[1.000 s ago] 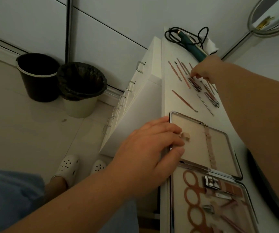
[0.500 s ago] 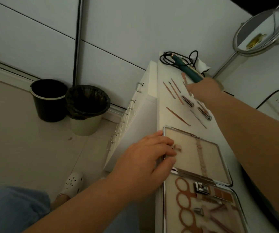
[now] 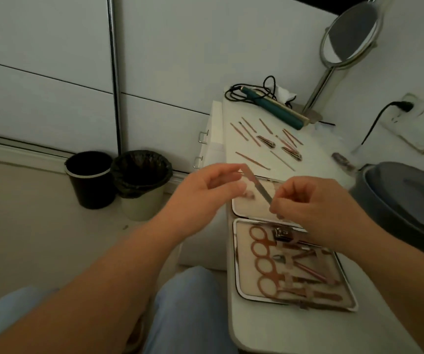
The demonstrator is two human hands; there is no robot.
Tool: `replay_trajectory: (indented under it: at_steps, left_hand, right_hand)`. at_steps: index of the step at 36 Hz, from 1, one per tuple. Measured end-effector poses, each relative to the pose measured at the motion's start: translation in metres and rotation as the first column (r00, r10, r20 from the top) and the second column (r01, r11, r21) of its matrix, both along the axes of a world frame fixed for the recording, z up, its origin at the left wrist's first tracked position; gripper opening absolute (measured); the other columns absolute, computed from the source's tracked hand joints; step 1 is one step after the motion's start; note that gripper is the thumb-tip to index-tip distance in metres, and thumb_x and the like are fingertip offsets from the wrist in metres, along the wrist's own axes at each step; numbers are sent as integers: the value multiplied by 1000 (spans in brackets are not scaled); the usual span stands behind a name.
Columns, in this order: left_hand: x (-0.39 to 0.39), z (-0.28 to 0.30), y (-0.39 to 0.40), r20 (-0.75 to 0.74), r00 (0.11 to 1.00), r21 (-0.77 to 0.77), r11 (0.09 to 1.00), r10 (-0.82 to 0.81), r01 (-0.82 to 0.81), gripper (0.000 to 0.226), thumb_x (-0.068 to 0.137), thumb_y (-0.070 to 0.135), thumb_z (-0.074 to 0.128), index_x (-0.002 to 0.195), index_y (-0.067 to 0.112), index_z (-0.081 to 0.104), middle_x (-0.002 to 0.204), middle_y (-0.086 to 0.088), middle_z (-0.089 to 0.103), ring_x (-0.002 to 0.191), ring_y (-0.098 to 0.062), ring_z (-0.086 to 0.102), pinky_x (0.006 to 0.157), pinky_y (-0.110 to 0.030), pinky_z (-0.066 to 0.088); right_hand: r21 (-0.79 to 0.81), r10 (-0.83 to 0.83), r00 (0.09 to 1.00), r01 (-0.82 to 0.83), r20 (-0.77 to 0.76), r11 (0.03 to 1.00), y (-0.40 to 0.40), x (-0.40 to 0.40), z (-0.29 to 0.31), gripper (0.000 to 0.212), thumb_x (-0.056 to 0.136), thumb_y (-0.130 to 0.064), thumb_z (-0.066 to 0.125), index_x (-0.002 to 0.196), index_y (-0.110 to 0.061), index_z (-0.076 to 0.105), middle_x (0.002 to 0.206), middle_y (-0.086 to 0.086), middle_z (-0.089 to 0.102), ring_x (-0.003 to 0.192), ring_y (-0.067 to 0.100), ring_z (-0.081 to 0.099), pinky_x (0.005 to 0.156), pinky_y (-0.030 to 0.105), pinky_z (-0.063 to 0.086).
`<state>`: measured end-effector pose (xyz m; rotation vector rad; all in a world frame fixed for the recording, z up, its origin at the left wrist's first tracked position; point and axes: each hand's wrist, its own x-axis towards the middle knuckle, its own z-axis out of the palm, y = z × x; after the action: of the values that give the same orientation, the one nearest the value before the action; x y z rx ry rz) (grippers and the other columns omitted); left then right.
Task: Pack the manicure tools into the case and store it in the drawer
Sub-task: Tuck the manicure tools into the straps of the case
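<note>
The thin grey metal nail file is held above the open cream-lined case, probably to aim it at a strap. The right hand pinches its lower end; the left hand, half closed, steadies the tip. Other rose-gold tools wait on the white surface.

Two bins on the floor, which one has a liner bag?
The right bin, pale-bodied, with a dark bag folded over its rim. The all-black bin beside it, on the left, shows no liner.
</note>
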<state>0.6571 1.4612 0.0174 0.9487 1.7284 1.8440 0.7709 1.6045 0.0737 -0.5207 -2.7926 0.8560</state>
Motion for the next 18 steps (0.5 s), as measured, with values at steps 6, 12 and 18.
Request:
replay_trajectory:
  at_steps: [6, 12, 18]
  left_hand:
    - [17, 10, -2, -195, 980, 14, 999, 44, -42, 23, 77, 28, 67, 96, 41, 63, 85, 16, 69, 86, -4, 64, 85, -29, 51]
    - [27, 7, 0, -312, 948, -44, 996, 63, -81, 20, 71, 23, 72, 69, 43, 69, 83, 19, 69, 83, 3, 62, 81, -17, 50]
    - [30, 6, 6, -591, 805, -181, 964, 50, -192, 19, 72, 29, 72, 92, 32, 71, 80, 21, 61, 88, 6, 53, 77, -8, 42]
  right_hand:
    - [-48, 60, 990, -55, 126, 997, 1, 23, -3, 9, 77, -29, 62, 68, -29, 64, 70, -19, 67, 67, -1, 63, 53, 10, 50]
    - [-229, 3, 1000, -6, -12, 973, 11, 27, -4, 5, 77, -21, 66, 73, -24, 64, 67, -11, 70, 59, -1, 64, 48, 4, 44]
    - [-337, -59, 994, 24, -96, 941, 25, 26, -10, 5, 77, -21, 68, 80, -23, 64, 59, -14, 66, 51, -4, 57, 55, 12, 43]
